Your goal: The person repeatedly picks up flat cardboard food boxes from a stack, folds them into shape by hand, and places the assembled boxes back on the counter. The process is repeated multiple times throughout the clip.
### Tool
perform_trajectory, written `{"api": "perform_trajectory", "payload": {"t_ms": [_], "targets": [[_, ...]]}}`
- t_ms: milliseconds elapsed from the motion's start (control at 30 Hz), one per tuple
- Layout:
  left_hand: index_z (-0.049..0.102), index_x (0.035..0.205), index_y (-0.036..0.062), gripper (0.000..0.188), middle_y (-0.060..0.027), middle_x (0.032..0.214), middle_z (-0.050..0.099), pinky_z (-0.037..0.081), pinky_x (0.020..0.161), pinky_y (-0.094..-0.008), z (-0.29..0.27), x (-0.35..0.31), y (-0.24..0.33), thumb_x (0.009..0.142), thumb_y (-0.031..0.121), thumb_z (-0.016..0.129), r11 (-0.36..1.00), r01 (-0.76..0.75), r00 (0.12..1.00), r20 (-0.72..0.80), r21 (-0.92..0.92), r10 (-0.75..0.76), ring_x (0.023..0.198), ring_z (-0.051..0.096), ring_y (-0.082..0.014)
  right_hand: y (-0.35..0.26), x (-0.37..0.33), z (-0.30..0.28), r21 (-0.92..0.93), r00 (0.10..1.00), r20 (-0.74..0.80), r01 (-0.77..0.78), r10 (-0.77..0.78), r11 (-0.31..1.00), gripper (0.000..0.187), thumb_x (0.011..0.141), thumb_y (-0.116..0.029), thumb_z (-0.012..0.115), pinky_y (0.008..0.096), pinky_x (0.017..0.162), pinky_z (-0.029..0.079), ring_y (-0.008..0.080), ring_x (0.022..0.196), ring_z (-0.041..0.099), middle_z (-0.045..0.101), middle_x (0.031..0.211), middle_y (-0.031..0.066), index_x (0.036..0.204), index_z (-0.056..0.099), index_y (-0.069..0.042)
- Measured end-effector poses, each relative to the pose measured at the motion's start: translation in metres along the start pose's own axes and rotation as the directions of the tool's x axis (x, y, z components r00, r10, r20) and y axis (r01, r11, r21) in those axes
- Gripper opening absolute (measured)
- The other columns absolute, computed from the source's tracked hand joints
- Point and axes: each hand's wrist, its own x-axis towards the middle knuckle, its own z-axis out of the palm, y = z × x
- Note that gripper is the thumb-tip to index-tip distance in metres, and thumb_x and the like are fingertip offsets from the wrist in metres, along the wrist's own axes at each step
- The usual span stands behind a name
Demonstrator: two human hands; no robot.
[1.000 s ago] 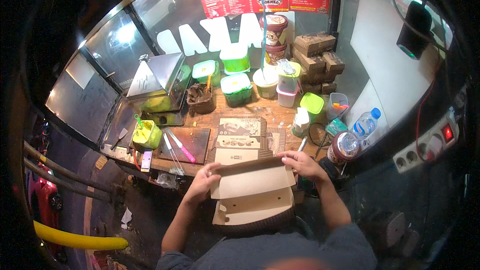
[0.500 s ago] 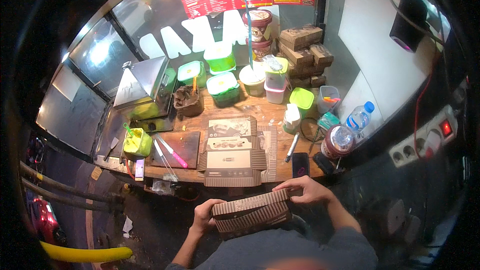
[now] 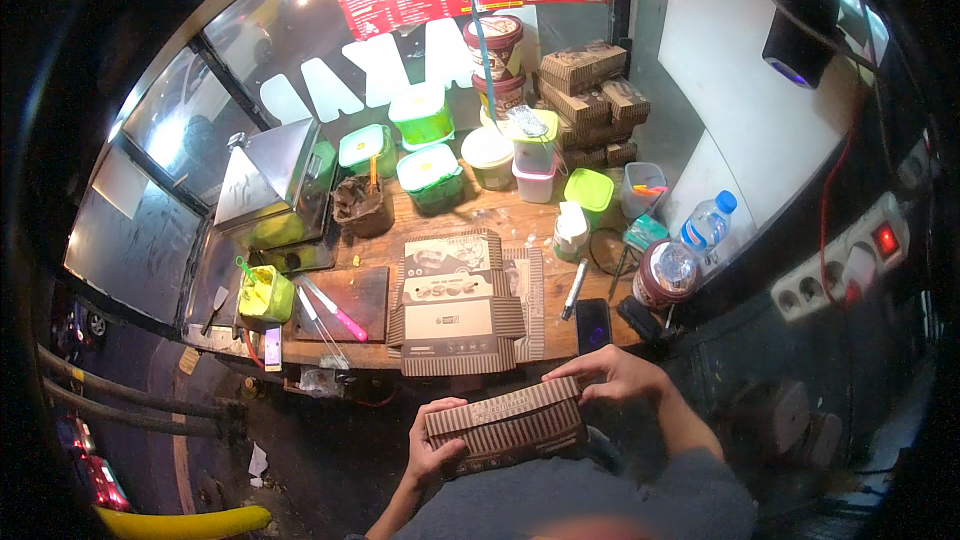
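A folded brown striped cardboard box (image 3: 508, 422) is held in front of my body, its lid flap lying down over the front wall. My left hand (image 3: 436, 440) grips the box's left end, with the thumb against the front side. At the opposite end, my right hand (image 3: 622, 380) holds the upper right corner between thumb and fingers. Just beyond the box, flat unfolded box blanks (image 3: 455, 318) lie in a stack at the table's near edge.
On the wooden table (image 3: 490, 215) are a cutting board (image 3: 352, 290) with a pink-handled knife (image 3: 345, 322), a phone (image 3: 593, 328), a white marker (image 3: 574, 290), lidded tubs (image 3: 430, 178) and a water bottle (image 3: 708, 224). Folded boxes (image 3: 583, 68) are stacked at the back right. A metal grill (image 3: 275, 180) stands left.
The box's lid flap has come down, closing the dark gap at its front. My left thumb has moved onto the box's front side. The view has shifted slightly.
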Motion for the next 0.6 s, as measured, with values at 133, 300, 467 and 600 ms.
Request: {"api": "perform_trajectory", "payload": {"t_ms": [133,300,467,600], "targets": [[0.05,0.123,0.0022,0.061,-0.0153,0.126,0.057,0.047,0.1,-0.0372,0.001,0.0,0.004,0.075,0.017,0.084,0.992,0.128,0.99,-0.056,-0.019,-0.129,0.113,0.058,-0.0213,-0.002,0.0,0.004,-0.006,0.998,-0.044,0.037,-0.037,0.999,0.053,0.08,-0.011,0.075,0.0396,0.102,0.048,0.0245,0.116,0.062,0.066,0.125,0.0115,0.131,0.061,-0.007],[0.05,0.121,0.0019,0.071,-0.0122,0.116,0.062,0.05,0.095,-0.0349,0.001,0.003,0.009,0.068,0.028,0.09,0.987,0.149,0.985,-0.097,0.065,-0.143,0.106,0.061,-0.0184,-0.006,0.001,0.007,-0.039,0.996,-0.086,-0.016,0.012,0.999,0.05,0.081,-0.01,0.075,0.0394,0.101,0.048,0.0246,0.115,0.063,0.067,0.124,0.0114,0.129,0.063,-0.008],[0.047,0.118,0.0031,0.081,-0.0091,0.107,0.062,0.05,0.09,-0.0326,0.007,0.006,0.01,0.062,0.038,0.093,0.97,0.108,0.985,-0.156,0.218,-0.074,0.1,0.062,-0.0166,-0.003,0.006,0.002,-0.075,0.996,-0.091,0.019,-0.026,0.997,0.051,0.082,-0.011,0.074,0.0392,0.102,0.047,0.0241,0.116,0.062,0.066,0.126,0.0114,0.131,0.061,-0.008],[0.047,0.117,0.0037,0.078,-0.0077,0.105,0.062,0.051,0.088,-0.0312,0.008,0.008,0.007,0.063,0.036,0.093,0.937,0.039,0.99,-0.138,0.348,0.01,0.097,0.061,-0.0149,-0.002,0.006,-0.005,-0.053,1.0,-0.03,0.004,-0.006,0.999,0.053,0.081,-0.013,0.075,0.0391,0.102,0.047,0.0241,0.116,0.062,0.065,0.126,0.0114,0.132,0.06,-0.008]]}}
